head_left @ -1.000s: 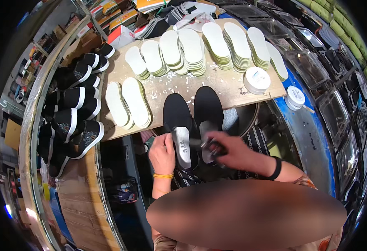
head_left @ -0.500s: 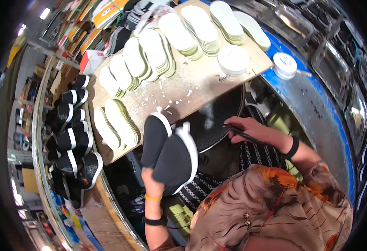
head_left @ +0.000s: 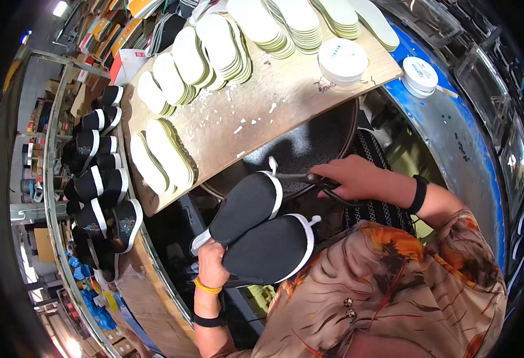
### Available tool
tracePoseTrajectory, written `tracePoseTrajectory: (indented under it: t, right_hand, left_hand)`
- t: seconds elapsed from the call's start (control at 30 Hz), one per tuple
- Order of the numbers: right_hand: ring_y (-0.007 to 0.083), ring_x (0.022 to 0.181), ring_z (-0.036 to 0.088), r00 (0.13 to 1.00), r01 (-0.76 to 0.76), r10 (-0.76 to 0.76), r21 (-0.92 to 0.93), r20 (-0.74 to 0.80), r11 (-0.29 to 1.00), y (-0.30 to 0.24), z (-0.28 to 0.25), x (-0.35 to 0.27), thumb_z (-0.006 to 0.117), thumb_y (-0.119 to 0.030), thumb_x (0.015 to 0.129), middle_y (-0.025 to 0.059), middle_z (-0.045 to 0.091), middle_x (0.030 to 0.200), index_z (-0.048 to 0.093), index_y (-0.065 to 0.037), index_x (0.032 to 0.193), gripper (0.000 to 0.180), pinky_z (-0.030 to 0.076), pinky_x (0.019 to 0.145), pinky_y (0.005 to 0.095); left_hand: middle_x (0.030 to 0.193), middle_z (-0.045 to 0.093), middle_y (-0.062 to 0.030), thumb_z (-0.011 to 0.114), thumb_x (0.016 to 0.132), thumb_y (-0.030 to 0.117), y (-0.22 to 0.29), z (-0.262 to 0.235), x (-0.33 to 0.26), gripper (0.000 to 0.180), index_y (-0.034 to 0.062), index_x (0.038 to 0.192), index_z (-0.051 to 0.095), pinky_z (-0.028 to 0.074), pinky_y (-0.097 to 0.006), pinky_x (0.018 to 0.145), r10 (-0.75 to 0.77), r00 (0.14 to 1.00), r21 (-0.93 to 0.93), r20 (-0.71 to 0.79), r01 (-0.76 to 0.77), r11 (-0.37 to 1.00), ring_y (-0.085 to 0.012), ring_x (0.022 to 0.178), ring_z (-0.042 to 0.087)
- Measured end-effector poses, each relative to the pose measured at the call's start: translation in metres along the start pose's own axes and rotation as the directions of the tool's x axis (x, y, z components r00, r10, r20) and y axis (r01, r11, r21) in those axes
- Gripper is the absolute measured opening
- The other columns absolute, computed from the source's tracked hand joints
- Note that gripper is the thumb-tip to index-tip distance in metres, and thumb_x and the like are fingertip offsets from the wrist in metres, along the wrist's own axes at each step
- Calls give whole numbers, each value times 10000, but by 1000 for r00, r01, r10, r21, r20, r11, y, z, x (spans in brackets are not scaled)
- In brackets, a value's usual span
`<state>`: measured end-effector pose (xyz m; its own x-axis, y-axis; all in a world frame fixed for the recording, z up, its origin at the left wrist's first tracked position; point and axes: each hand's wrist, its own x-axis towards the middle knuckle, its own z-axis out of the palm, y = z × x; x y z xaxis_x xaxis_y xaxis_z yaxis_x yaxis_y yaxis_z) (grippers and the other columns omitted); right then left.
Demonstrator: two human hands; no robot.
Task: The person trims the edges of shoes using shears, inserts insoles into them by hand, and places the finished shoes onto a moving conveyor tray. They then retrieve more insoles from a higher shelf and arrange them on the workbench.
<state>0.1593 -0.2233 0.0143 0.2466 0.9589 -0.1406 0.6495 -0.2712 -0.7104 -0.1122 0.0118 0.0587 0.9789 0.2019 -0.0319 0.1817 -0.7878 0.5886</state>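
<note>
My left hand [head_left: 212, 265] is closed around the heel ends of two black cloth shoes, the upper shoe [head_left: 247, 206] and the lower shoe [head_left: 268, 250]. White soles edge both, and a small white nub [head_left: 273, 164] sticks out from each toe. In my right hand [head_left: 354, 178] are dark metal pliers [head_left: 295, 177], gripped by the handles. Their jaws are at the toe of the upper shoe, just below its nub. Whether the jaws touch it I cannot tell.
A wooden board [head_left: 214, 134] carries stacks of pale insoles [head_left: 169, 152], white scraps and a round white tub [head_left: 342, 62]. Below its edge is a dark round basin [head_left: 310, 140]. Black shoes [head_left: 86, 182] line a rack at left; a blue-edged metal table [head_left: 453, 137] is at right.
The shoes have swung rightward and toward me, toes now pointing right. My right hand has brought the pliers up to the upper shoe's toe. The view has shifted slightly.
</note>
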Motion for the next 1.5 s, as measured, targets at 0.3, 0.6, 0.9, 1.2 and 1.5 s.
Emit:
tracePoseTrajectory:
  t: [0.3,0.6,0.9,1.2,1.5]
  right_hand:
    - [303,909,570,985,166,-153,187,-85,968,3,1,-43,688,-399,688,143,573,1012,499,-86,1160,597,460,744,374]
    - [320,736,593,1000,-29,29,-48,2,998,3,5,-47,694,-389,670,132,597,776,542,-88,1075,528,469,648,392]
    - [311,782,578,994,96,-97,-28,-43,995,-34,21,-24,675,-424,666,119,571,809,541,-102,1071,534,461,674,401]
    - [291,648,564,958,236,-260,-184,-123,954,-47,42,-5,689,-435,655,78,520,703,530,-122,1061,537,451,549,376]
    - [314,661,583,975,196,-205,-99,-90,976,-49,42,-17,678,-427,669,108,553,724,532,-123,1044,504,466,580,405]
  left_hand:
    - [692,571,-178,624,622,59,-16,6,14,104,17,677,546,443,-377,578,9,993,51,-122,-3,999,-376,655,556]
    - [834,627,-191,608,666,57,-4,2,11,197,-18,848,614,476,-338,662,-166,985,355,-38,168,920,-337,763,613]
    - [1025,578,-84,499,882,168,-32,59,-4,300,11,1138,502,464,-283,817,-415,894,-902,170,-28,-430,-173,932,556]
    - [1046,567,-86,477,895,195,-36,88,-4,318,14,1156,484,463,-288,827,-332,943,-801,1,-198,-565,-178,944,550]
    - [1067,557,-88,454,908,222,-33,100,14,337,17,1175,467,462,-293,837,-285,957,-760,-59,-228,-609,-182,957,543]
